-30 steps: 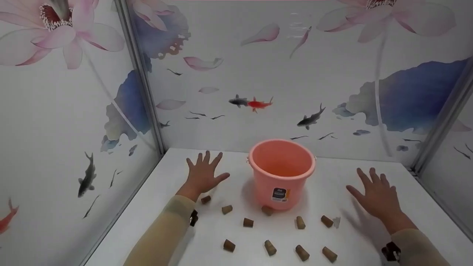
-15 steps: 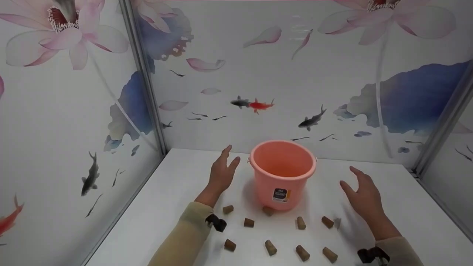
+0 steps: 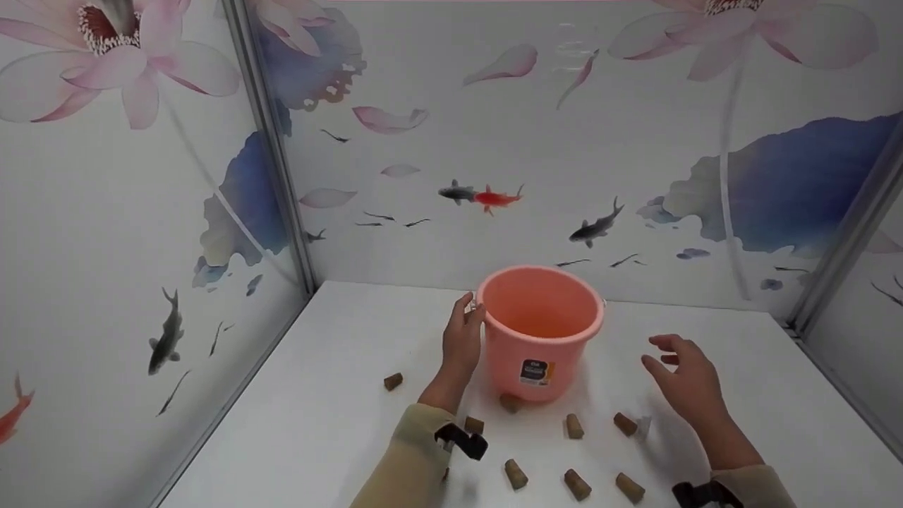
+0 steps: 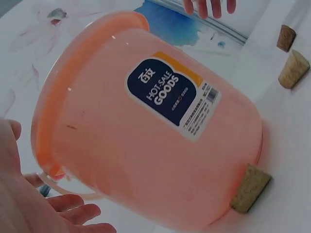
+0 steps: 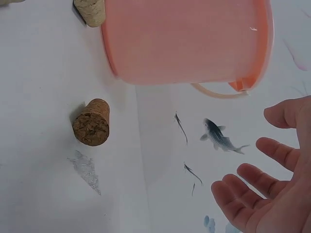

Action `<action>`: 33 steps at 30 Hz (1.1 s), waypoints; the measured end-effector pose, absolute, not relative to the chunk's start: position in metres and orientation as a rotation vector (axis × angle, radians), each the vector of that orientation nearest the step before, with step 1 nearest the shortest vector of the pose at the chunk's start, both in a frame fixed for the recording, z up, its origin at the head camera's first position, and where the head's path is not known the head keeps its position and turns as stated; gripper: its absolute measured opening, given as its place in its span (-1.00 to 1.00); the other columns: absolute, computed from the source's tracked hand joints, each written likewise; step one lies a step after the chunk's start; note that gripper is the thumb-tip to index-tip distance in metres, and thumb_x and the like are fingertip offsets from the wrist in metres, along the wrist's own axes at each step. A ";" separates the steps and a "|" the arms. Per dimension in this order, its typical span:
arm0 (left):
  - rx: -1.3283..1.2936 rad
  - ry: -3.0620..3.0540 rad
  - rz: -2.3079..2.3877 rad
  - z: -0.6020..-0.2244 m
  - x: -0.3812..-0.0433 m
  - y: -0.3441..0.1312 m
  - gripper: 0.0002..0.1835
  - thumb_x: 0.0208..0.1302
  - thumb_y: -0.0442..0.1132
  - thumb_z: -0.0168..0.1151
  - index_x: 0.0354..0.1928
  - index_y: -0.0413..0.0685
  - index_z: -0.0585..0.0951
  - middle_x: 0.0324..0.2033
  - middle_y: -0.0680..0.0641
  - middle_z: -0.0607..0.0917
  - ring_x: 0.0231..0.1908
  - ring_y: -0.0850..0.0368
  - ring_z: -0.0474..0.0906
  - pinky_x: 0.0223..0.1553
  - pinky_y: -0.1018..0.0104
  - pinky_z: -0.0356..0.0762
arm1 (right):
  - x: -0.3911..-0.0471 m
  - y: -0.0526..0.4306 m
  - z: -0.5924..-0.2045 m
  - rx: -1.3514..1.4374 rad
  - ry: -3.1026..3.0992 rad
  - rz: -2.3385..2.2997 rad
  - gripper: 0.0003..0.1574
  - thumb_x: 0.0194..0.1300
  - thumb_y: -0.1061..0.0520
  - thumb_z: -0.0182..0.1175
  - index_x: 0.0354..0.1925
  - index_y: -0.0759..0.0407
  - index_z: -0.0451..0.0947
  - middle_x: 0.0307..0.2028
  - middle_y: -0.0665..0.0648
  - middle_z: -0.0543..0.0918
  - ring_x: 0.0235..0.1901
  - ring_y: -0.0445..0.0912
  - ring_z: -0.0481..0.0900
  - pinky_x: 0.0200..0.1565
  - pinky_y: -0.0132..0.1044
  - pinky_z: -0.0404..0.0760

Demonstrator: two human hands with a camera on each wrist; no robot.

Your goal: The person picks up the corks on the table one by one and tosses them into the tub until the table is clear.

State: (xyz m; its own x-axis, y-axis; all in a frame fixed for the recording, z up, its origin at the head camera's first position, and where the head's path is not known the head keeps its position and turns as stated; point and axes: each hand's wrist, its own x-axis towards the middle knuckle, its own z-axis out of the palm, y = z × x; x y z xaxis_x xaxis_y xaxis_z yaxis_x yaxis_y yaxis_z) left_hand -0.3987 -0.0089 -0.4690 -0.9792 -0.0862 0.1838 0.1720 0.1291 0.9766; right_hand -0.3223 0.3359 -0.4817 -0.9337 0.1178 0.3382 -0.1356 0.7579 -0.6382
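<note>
A pink plastic bucket (image 3: 536, 360) with a dark label stands upright toward the back of the white table. My left hand (image 3: 463, 342) is right at the bucket's left rim, beside the handle joint. In the left wrist view its fingers (image 4: 80, 213) are spread loosely near the thin handle (image 4: 73, 191), curled round nothing. To the right of the bucket, my right hand (image 3: 688, 374) hovers apart from it, fingers slightly bent and holding nothing. One cork stopper (image 4: 251, 188) lies against the bucket's base. Another cork (image 5: 92, 122) lies between the bucket and my right hand.
Several more corks lie scattered in front of the bucket, such as the front-right cork (image 3: 629, 487), and one cork (image 3: 393, 382) sits off to the left. My left sleeve (image 3: 405, 458) partly covers some. Painted panels (image 3: 395, 247) enclose the table (image 3: 282, 423) behind and at the sides.
My left hand has moved right, from beside the bucket to its left rim, uncovering the leftmost cork. My right hand has shifted slightly left, its fingers going from spread to slightly bent.
</note>
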 end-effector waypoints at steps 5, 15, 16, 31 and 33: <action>-0.026 -2.165 -2.008 -0.466 -0.396 0.001 -0.35 0.64 0.12 -0.05 0.65 0.15 0.21 0.53 -0.07 0.48 0.44 -0.08 0.51 0.41 -0.07 0.54 | -0.322 0.338 -0.488 0.006 -2.629 1.009 -0.46 0.60 -0.01 0.18 0.35 0.27 0.48 0.27 0.44 0.57 0.23 0.34 0.58 0.20 0.31 0.61; 0.004 -2.093 -2.100 -0.473 -0.397 0.002 -0.32 0.60 0.08 -0.01 0.66 0.11 0.20 0.39 -0.16 0.60 0.24 -0.03 0.63 0.28 0.00 0.67 | -0.325 0.339 -0.495 -0.017 -2.686 1.066 -0.46 0.59 -0.02 0.20 0.34 0.25 0.49 0.27 0.44 0.57 0.23 0.32 0.57 0.19 0.25 0.64; 0.003 -2.084 -2.114 -0.474 -0.398 0.002 -0.31 0.60 0.09 0.00 0.65 0.11 0.21 0.37 -0.16 0.61 0.23 -0.03 0.63 0.27 0.00 0.67 | -0.325 0.340 -0.496 -0.013 -2.689 1.063 -0.46 0.59 -0.02 0.20 0.34 0.25 0.49 0.27 0.44 0.57 0.23 0.32 0.57 0.18 0.24 0.64; -0.007 -2.086 -2.205 -0.468 -0.406 -0.002 -0.27 0.51 0.09 0.10 0.64 0.11 0.24 0.32 -0.12 0.63 0.22 -0.01 0.58 0.25 -0.05 0.68 | -0.329 0.336 -0.503 0.070 -2.793 1.045 -0.54 0.50 0.00 0.30 0.22 0.20 0.57 0.15 0.36 0.67 0.13 0.24 0.65 0.06 0.13 0.74; 0.002 -2.103 -2.197 -0.469 -0.407 -0.003 -0.27 0.50 0.09 0.12 0.63 0.11 0.24 0.29 -0.11 0.65 0.20 -0.01 0.59 0.22 -0.06 0.69 | -0.329 0.336 -0.503 0.087 -2.827 1.040 -0.56 0.47 0.01 0.33 0.19 0.19 0.59 0.10 0.33 0.70 0.08 0.21 0.68 0.00 0.09 0.75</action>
